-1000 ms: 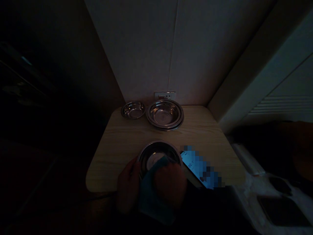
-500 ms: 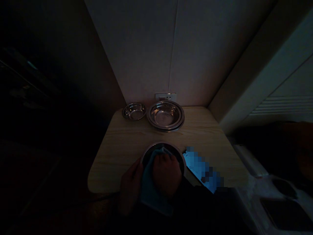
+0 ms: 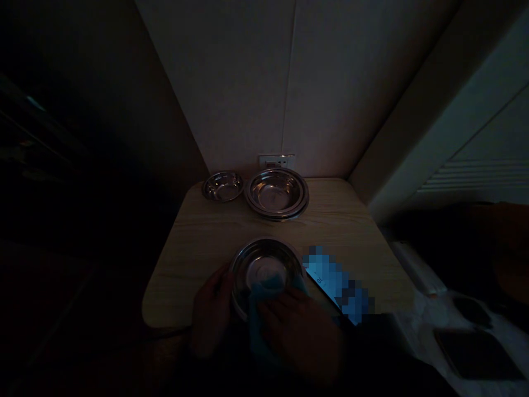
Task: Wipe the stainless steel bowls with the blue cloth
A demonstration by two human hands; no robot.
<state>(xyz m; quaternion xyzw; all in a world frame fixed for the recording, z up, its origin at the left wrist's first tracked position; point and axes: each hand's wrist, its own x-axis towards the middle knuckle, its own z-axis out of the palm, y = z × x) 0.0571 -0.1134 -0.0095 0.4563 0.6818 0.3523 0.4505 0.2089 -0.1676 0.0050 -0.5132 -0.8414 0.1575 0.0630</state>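
Observation:
In the dim head view, a shiny metal bowl [image 3: 261,266] stands at the front of the small table. My left hand [image 3: 211,311] is closed on its left rim. A blue cloth [image 3: 259,331] hangs over the bowl's near side, its upper end lying inside. Over that cloth lies my right hand [image 3: 300,331], holding it against the bowl's near right inner wall. The fingertips of both hands are partly lost in shadow.
Behind are a stack of metal bowls [image 3: 276,212] and a smaller metal bowl [image 3: 223,187], below a wall socket [image 3: 276,161]. A lit phone [image 3: 333,281] lies right of the front bowl on the wooden table [image 3: 185,242]. A dark flat object [image 3: 475,353] is at lower right.
My right hand has moved from the bowl's middle toward its near right side, drawing the cloth back and baring the bowl's bottom. My left hand stays at the left rim. The view shifted slightly.

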